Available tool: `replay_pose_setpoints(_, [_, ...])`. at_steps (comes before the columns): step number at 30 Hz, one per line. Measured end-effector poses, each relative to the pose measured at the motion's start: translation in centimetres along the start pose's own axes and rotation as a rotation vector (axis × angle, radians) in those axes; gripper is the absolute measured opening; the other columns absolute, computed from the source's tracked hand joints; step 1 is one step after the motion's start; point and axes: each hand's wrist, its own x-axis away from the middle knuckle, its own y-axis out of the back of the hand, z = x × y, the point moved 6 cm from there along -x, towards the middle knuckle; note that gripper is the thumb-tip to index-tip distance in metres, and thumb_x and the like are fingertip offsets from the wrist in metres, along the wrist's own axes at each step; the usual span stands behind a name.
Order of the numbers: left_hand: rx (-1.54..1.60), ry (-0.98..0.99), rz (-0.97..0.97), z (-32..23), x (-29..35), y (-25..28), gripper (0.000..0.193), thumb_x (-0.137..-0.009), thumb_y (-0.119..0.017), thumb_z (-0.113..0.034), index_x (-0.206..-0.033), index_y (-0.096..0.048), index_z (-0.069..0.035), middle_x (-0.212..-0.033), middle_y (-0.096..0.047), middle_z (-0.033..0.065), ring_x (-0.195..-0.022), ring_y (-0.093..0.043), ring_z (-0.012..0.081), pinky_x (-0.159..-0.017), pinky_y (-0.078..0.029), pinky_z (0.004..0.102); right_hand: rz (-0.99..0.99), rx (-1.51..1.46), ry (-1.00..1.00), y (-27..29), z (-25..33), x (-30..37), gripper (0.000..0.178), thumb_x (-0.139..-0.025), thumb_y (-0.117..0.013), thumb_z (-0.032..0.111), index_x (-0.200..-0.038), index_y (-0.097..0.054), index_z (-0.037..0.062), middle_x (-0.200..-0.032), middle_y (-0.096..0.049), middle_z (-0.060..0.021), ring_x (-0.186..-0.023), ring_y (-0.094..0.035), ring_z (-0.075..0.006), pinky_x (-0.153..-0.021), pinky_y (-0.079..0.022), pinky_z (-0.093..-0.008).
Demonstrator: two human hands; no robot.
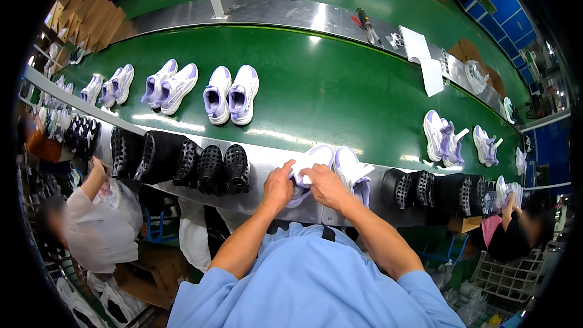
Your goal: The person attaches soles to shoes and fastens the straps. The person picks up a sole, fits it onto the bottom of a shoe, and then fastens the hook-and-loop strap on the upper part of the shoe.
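Note:
A white and lavender sneaker (pixel 318 155) rests on the metal edge of the line in front of me, toe pointing away. My left hand (pixel 279 186) is closed on the left side of its collar. Across the opening, my right hand (pixel 328 186) grips the tongue area, fingers bent over the upper. Something white shows by the right fingertips, too small to name. Touching distance to the right stands the matching sneaker (pixel 348 167), with a white flap sticking up from its opening. The sneaker's inside is partly hidden by my hands.
Black studded shoe-shaped forms (pixel 211 169) line the metal edge at left, and more black forms (pixel 421 188) at right. Sneaker pairs (pixel 231 95) sit on the green belt (pixel 328 97). Beyond lie paper sheets (pixel 419 54) and a screwdriver-like tool (pixel 365 23). Co-workers (pixel 97 225) sit on both sides.

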Motion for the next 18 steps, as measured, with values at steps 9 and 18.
replay_pose_setpoints(9, [0.130, 0.215, -0.100, 1.6, 0.4, -0.9, 0.050, -0.081, -0.064, 0.002, -0.128, -0.065, -0.011, -0.100, -0.070, 0.0220, -0.100, -0.067, 0.0423, -0.088, -0.053, 0.0531, 0.039, 0.061, 0.021, 0.2, 0.1, 0.7, 0.041, -0.087, -0.059, 0.002, -0.123, -0.071, 0.0172, -0.099, -0.059, -0.0164, -0.099, -0.063, -0.0356, -0.082, -0.055, -0.0461])
replay_pose_setpoints(18, [-0.057, 0.097, -0.028, -2.1, 1.2, 1.6, 0.043, -0.080, -0.073, -0.003, -0.122, -0.070, -0.011, -0.117, -0.066, 0.0227, -0.111, -0.061, 0.0456, -0.095, -0.051, 0.0516, 0.020, -0.359, -0.138, -0.9, -3.6, -0.8, 0.026, -0.089, -0.065, 0.011, -0.114, -0.073, 0.0092, -0.103, -0.071, -0.0156, -0.093, -0.069, -0.0276, -0.084, -0.055, -0.0372])
